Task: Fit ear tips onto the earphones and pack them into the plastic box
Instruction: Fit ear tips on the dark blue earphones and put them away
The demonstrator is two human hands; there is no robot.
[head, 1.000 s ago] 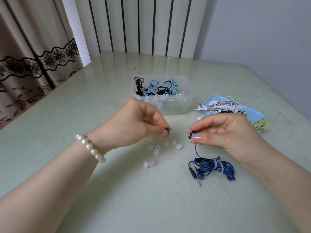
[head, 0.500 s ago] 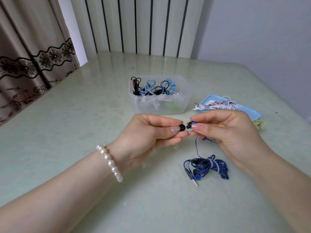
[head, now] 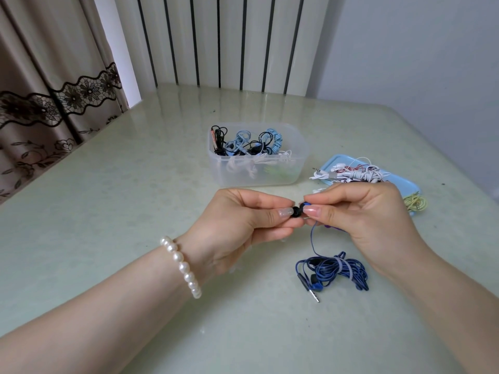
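Single head-worn view, wide-angle, looked forward and down from the person's own position. Both forearms entered from the bottom corners and met near frame centre, so the left hand (head: 243, 220) and right hand (head: 359, 214) sat close to the lens, above the near half of the bench (head: 108, 211). The far bench edge fell in the upper third of the frame; beyond it the view took in a striped panel (head: 229, 41) straight ahead, a curtain (head: 40, 90) at left and a plain wall (head: 418, 49) at right. Straight lines bowed toward the frame edges. No second view, so no shared area.
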